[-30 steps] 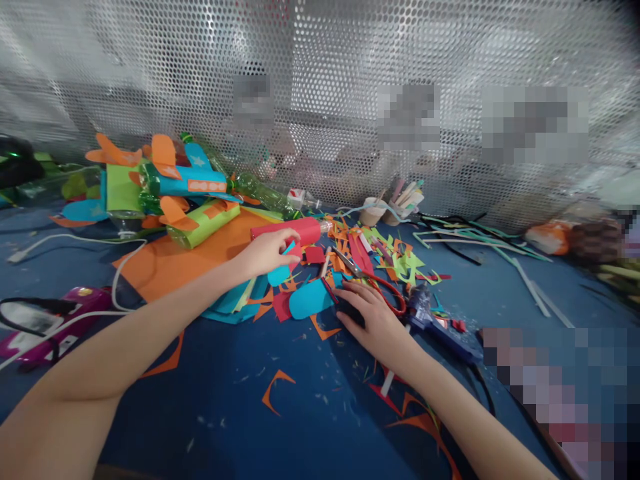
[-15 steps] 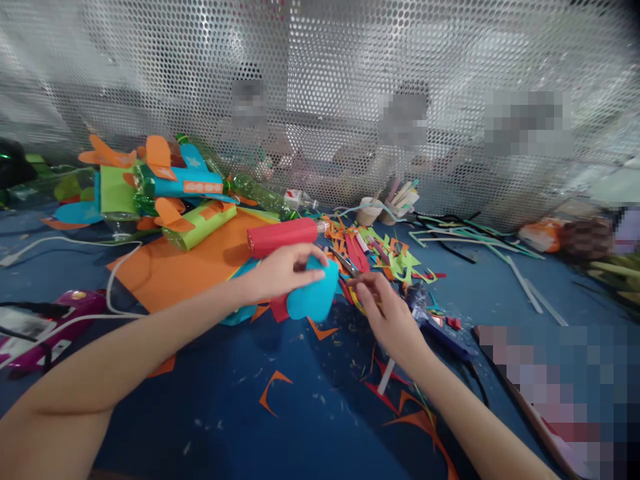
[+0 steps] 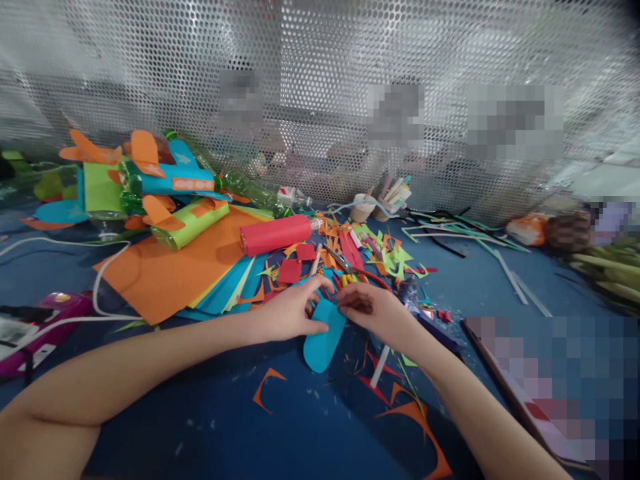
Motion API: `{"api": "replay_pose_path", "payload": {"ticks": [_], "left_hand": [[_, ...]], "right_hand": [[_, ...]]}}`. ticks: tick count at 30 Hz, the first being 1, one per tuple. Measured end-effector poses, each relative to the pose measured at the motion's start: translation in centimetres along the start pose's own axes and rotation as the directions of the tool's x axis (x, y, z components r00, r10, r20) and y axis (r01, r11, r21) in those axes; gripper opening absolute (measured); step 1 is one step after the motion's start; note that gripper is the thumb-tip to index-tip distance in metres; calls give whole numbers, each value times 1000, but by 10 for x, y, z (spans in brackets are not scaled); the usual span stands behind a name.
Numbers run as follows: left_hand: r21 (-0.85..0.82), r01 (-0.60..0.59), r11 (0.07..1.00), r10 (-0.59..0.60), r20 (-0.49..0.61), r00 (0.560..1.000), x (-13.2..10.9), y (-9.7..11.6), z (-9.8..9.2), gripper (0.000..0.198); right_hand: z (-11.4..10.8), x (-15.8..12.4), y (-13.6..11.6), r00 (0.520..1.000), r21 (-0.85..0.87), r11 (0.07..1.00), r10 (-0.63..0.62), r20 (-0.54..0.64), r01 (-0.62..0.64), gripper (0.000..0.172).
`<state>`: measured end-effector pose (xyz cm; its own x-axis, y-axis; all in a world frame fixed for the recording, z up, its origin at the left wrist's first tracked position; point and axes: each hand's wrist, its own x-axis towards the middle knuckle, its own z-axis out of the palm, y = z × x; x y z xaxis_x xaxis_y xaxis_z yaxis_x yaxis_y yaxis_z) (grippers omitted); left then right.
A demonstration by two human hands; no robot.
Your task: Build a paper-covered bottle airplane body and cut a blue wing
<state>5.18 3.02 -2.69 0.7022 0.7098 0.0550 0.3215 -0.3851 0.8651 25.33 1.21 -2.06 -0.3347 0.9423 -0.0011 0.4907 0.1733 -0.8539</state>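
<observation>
A blue paper piece with a rounded end (image 3: pixel 325 340) is held above the table. My left hand (image 3: pixel 295 310) grips it from the left, thumb on its face. At the paper's upper right edge, my right hand (image 3: pixel 373 310) has its fingertips pinched together, touching the paper. Just beyond my hands lie scissors (image 3: pixel 340 259) with a red handle, among paper scraps (image 3: pixel 395 257). Behind my left hand rests a bottle wrapped in red paper (image 3: pixel 275 235).
At left, paper-wrapped bottle planes (image 3: pixel 170 180) are piled beside orange sheets (image 3: pixel 165 267). A purple device with cables (image 3: pixel 55 327) sits far left. Cups of sticks (image 3: pixel 393 200) stand by the perforated metal screen (image 3: pixel 320 80). A glue gun (image 3: pixel 435 330) lies right of my right hand.
My right hand has moved from beside the scissors to the blue paper. The paper has come lower and nearer, turned to hang lengthwise. The scissors lie on the scraps.
</observation>
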Motion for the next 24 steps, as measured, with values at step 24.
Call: {"api": "replay_pose_path", "payload": {"ticks": [24], "left_hand": [[657, -266, 705, 205, 170, 964, -42, 20, 50, 58]], "right_hand": [[-57, -31, 24, 958, -878, 435, -102, -267, -199, 10]]}}
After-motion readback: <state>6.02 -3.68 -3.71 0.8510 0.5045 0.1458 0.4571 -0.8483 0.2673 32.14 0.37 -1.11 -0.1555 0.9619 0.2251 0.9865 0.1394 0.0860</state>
